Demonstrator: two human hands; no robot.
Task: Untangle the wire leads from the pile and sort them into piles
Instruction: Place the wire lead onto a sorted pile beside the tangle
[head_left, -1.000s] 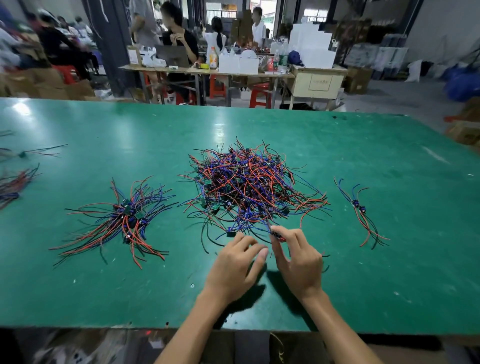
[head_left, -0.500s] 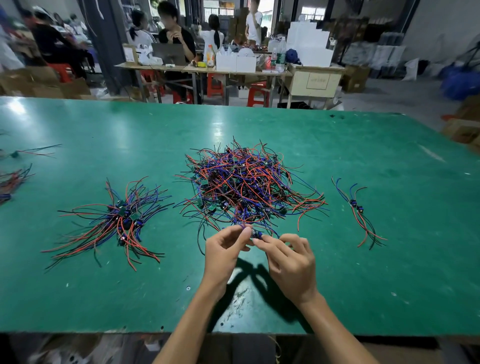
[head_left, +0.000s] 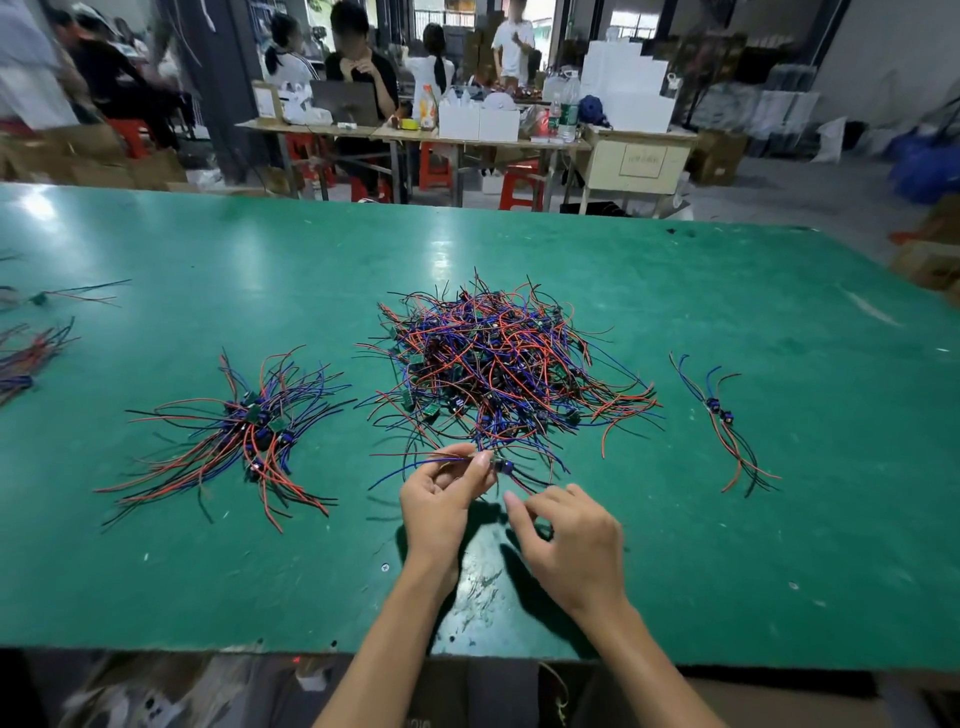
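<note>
A tangled pile of red, blue and black wire leads (head_left: 498, 364) lies in the middle of the green table (head_left: 779, 519). At its near edge, my left hand (head_left: 441, 499) pinches one wire lead with a small blue part (head_left: 503, 466) between thumb and forefinger. My right hand (head_left: 571, 540) is just right of it, fingers curled, pinching the red end of the same lead. A sorted pile (head_left: 249, 431) fans out on the left. A small pile of two leads (head_left: 722, 421) lies on the right.
More wire bundles (head_left: 26, 358) lie at the table's far left edge. Beyond the table stand work tables with white boxes (head_left: 478, 122), red stools and several people. The table's front edge runs just below my forearms.
Both hands have lifted from the table at the pile's near edge, taken hold of one lead, and moved apart, drawing it toward me.
</note>
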